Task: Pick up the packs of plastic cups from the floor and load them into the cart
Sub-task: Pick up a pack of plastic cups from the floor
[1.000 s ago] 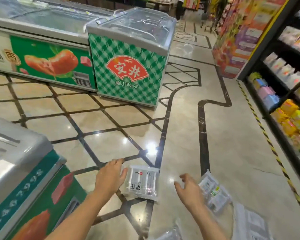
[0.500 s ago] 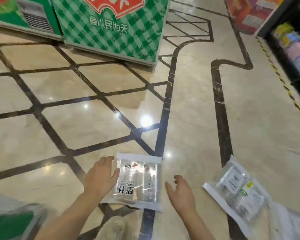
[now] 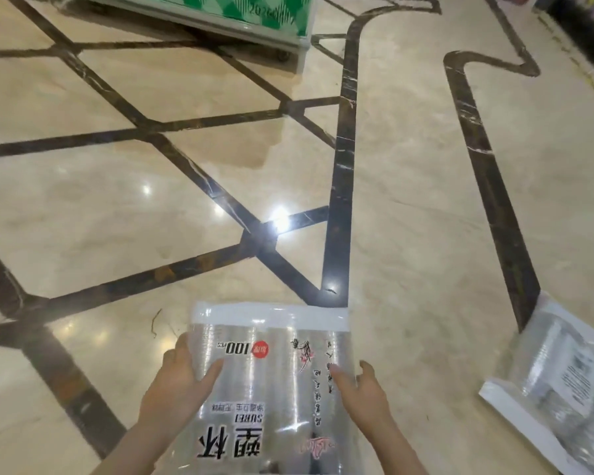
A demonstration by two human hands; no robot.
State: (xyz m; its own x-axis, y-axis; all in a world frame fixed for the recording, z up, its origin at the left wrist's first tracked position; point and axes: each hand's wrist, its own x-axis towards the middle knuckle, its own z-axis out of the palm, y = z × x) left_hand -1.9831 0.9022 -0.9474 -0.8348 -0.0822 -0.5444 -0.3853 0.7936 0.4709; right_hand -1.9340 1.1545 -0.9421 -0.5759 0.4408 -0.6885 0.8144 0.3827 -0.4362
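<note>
- Floor (image 3: 83, 207) of pale marble with dark inlaid lines fills the frame; a green-checked freezer base (image 3: 220, 15) sits at the upper centre.
- Left hand (image 3: 179, 389), lower centre-left, forms one side of the grip: thumb laid across the top face of the pack of plastic cups (image 3: 271, 378), fingers curled round its left edge.
- That pack lies between the two hands, lower centre, its long axis running away from the person, white sealed end farthest off. Whether it has left the floor I cannot tell.
- Right hand (image 3: 360, 395) holds the right edge, thumb on top and fingers curled behind, level with the left.
- Second pack (image 3: 563, 378) lies on the floor at the lower right edge, well apart, nearer the right hand.
- No cart shows, so which way to carry the held pack cannot be judged.
</note>
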